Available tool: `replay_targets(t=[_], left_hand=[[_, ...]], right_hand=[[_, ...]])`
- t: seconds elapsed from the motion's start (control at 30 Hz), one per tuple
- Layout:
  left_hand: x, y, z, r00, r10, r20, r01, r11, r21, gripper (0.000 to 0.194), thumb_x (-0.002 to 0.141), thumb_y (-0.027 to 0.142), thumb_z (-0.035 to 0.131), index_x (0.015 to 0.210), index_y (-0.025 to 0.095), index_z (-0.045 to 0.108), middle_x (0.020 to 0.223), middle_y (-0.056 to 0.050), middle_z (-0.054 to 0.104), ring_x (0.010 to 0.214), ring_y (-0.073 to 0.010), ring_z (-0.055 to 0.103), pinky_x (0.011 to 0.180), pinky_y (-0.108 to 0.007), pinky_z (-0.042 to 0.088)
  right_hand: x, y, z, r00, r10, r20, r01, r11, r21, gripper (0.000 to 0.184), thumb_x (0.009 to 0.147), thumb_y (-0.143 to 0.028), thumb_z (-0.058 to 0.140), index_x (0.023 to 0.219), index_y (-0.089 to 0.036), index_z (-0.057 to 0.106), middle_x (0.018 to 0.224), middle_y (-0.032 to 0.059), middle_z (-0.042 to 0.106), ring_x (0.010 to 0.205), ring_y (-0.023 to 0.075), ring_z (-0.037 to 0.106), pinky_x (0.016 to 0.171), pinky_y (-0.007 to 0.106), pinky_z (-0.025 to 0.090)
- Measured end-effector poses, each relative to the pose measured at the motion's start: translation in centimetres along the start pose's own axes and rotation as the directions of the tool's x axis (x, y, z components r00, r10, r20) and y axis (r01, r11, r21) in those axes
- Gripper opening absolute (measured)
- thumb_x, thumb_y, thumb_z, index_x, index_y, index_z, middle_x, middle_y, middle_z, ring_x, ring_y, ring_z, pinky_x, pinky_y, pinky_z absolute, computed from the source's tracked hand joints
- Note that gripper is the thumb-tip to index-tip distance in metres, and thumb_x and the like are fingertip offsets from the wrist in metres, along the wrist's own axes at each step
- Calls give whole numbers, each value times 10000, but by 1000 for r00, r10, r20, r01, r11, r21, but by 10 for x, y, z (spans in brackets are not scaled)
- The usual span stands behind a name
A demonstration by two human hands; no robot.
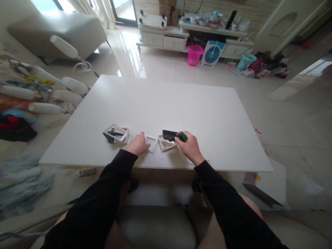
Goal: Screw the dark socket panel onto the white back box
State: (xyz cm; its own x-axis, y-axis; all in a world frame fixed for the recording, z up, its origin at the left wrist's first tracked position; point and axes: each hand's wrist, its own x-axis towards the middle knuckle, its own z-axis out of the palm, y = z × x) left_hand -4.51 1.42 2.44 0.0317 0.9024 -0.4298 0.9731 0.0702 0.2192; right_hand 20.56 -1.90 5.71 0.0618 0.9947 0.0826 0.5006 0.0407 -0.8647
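Near the table's front edge, my left hand point(139, 143) lies beside a white rectangular frame point(150, 144), its thumb at the frame's left edge and its fingers apart. My right hand point(190, 147) is closed around a short green and black handle, perhaps a screwdriver's point(182, 136), and a flat black plastic part point(169, 135). That black part is tilted above a small open white box point(165, 146) with small dark bits inside. Left of my left hand stands another white box point(126, 135), with a clear cover and dark flat pieces point(113, 135) piled in it.
The white table point(168, 100) spans the middle. White lamp shades point(68, 84) reach close to its left edge. Beyond it are a TV cabinet point(153, 39), a pink basket point(194, 55) and a blue fan point(213, 53). A white panel point(272, 178) is low at the right.
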Motion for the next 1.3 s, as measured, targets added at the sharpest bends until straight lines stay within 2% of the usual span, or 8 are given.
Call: replay_targets(t=[0.23,0.37,0.57,0.73,0.93,1.07,1.2,1.3], left_hand=[[4,21,19,934,329,-141,-349,924,-158,575,873,347,631,1396,130,532,1386,-191,573,1318,-358,551,1150,-473,448],[5,34,34,878,448,-167,-476,852,-219,762,758,387,796,1416,181,473,1475,-181,505,1386,-380,484,1179,-531,418],[5,47,50,883,397,-250,-456,852,-259,773,720,265,789,1401,173,434,1337,-149,535,1311,-343,525,1166,-494,446],[-6,56,41,869,422,-257,-484,831,-274,818,678,180,750,1425,164,417,1376,-148,510,1325,-338,521,1165,-490,462],[-14,53,23,810,555,-191,-587,759,-283,796,644,155,731,1396,187,470,1363,-127,523,1306,-327,551,1156,-476,486],[-16,50,16,775,609,-170,-625,697,-351,798,610,190,780,1358,186,503,1314,-113,536,1262,-312,588,1128,-466,515],[-23,49,8,776,603,-183,-602,624,-498,792,619,200,797,1361,197,520,1331,-106,522,1214,-269,615,1010,-413,590],[-27,50,2,804,568,-177,-542,576,-612,802,645,207,794,1392,209,500,1382,-118,502,1206,-256,622,961,-395,610]], right_hand=[[7,9,-39,944,-211,-253,170,970,-175,184,888,-288,626,996,-173,722,1125,118,736,1070,259,694,1013,393,521],[5,26,-56,969,-187,-164,117,924,-364,233,902,-298,616,1074,-176,714,1223,128,714,1109,287,687,1011,422,539],[-15,47,-54,997,-39,61,68,812,-579,414,928,-260,583,1328,-171,640,1495,124,592,1238,307,648,951,422,580],[-28,46,-46,972,24,235,141,740,-657,549,918,-194,599,1463,-174,547,1609,132,489,1441,318,479,983,426,571],[-34,38,-36,941,114,318,141,724,-676,546,896,-156,587,1441,-174,573,1579,135,521,1232,322,611,859,404,576],[-33,36,-33,952,96,290,83,833,-547,353,866,-173,596,1201,-193,707,1412,112,652,1122,302,668,883,399,561],[-29,32,-20,957,255,142,-236,962,-136,234,840,-274,656,1055,-198,708,1105,83,744,956,242,689,747,335,570],[-28,24,-6,830,528,178,-558,779,286,345,815,-346,677,1131,-208,669,960,53,734,748,187,658,448,229,433]])
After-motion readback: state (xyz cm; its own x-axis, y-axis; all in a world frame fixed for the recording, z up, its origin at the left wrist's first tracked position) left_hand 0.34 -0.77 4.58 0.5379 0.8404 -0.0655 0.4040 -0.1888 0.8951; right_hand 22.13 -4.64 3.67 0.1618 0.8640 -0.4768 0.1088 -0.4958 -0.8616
